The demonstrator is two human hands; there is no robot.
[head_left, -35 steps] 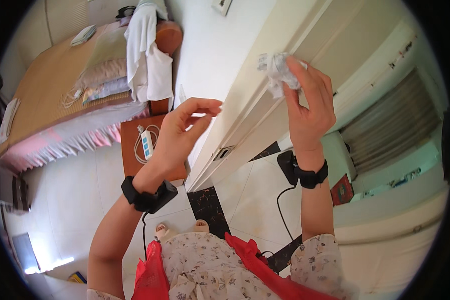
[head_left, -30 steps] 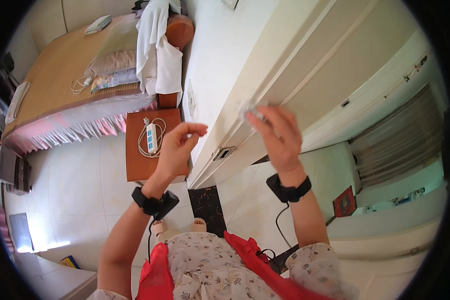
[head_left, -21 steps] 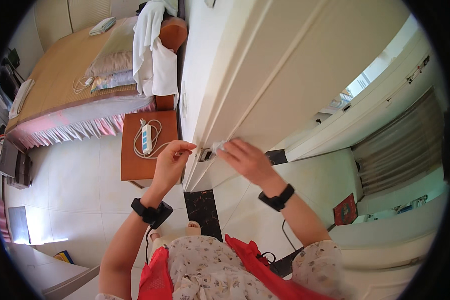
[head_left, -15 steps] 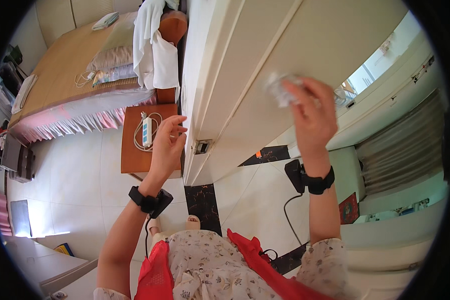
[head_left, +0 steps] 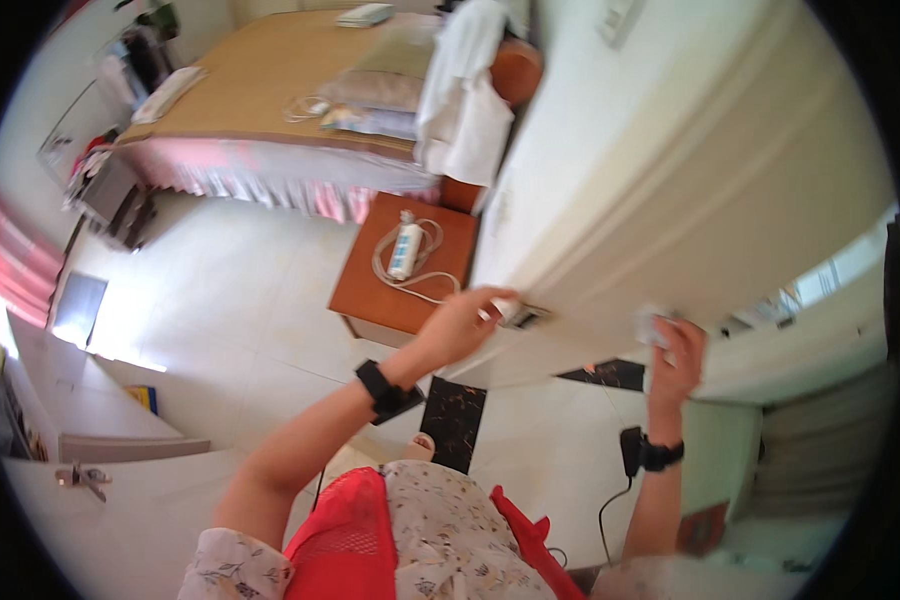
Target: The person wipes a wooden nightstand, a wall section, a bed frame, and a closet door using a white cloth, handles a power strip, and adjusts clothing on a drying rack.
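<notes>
In my right hand (head_left: 677, 360) is a crumpled white cloth or tissue (head_left: 656, 325), pressed by the fingers against the cream door frame (head_left: 660, 220). My left hand (head_left: 467, 325) has its fingers curled round the near left edge of that frame. Beside those fingertips sits a metal strike plate (head_left: 528, 317) set into the frame. A small white patch shows between the left fingers; whether it is the frame's edge or a separate piece, I cannot tell. Black bands with cords circle both wrists.
Left of the frame stands a brown bedside table (head_left: 355, 290) bearing a white power strip (head_left: 406, 250) with a coiled cord. Behind it is a bed (head_left: 260, 75) with pillows and a white cloth. A white door (head_left: 150, 500) with a handle stands lower left. Dark threshold tiles (head_left: 454, 425) cross the floor.
My view has turned, moving the bed and table rightward in the picture. My left hand has come to the frame edge by the strike plate. My right hand with the white cloth is lower on the frame.
</notes>
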